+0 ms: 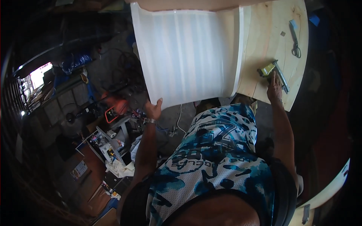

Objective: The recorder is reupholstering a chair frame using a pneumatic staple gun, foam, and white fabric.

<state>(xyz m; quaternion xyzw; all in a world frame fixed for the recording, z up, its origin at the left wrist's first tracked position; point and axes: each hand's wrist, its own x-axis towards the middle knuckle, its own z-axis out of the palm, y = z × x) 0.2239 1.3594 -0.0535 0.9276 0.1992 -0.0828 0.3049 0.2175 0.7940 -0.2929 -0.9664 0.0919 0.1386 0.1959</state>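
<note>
A wide panel covered in translucent white sheeting stretches out in front of me, with pale stripes showing through it and a white strip along each side. My left hand is at its near left corner, thumb up at the edge and the other fingers mostly hidden. On the plywood to the right rests a staple gun with a yellow-green body and a long metal magazine. My right hand is on this tool, the index finger stretched along it and the other fingers curled.
Scissors and a small dark square piece lie on the plywood board. Left of me, an orange object and an open metal-framed box of parts crowd the floor. A white cord runs below the panel.
</note>
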